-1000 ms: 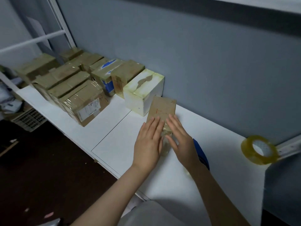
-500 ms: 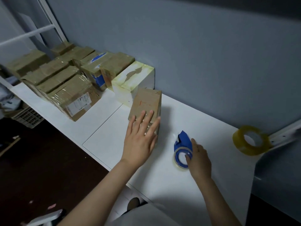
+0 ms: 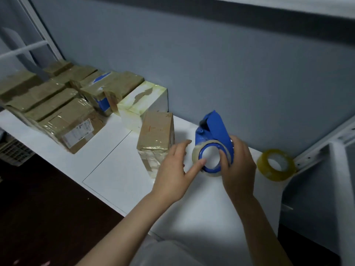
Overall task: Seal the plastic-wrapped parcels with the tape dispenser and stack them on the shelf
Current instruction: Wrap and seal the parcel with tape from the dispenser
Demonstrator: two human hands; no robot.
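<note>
White shelf [image 3: 119, 169]: one near parcel [image 3: 156, 131], one yellow roll [image 3: 276, 166]; right hand [image 3: 240, 167] grips one dispenser [image 3: 215, 129], left hand [image 3: 172, 175] splayed.

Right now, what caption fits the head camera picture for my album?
Right hand grips the blue tape dispenser while the left hand touches its roll, beside a brown parcel on the white shelf.

Brightness: dim and bluish; the white bench [image 3: 119, 169] is the brightest surface, the floor [image 3: 38, 208] nearly black.
Shadows: soft ones lie on the bench under the left hand [image 3: 172, 175] and right hand [image 3: 240, 169], and right of the nearest parcel [image 3: 156, 131].
Glare: faint sheen on the wrapped parcels [image 3: 63, 116] at left.
Blur: the left hand's fingers [image 3: 196, 166] smear slightly; the tape dispenser [image 3: 215, 127] reads sharper.
Distortion: the frame rails [image 3: 25, 49] lean at the edges.
</note>
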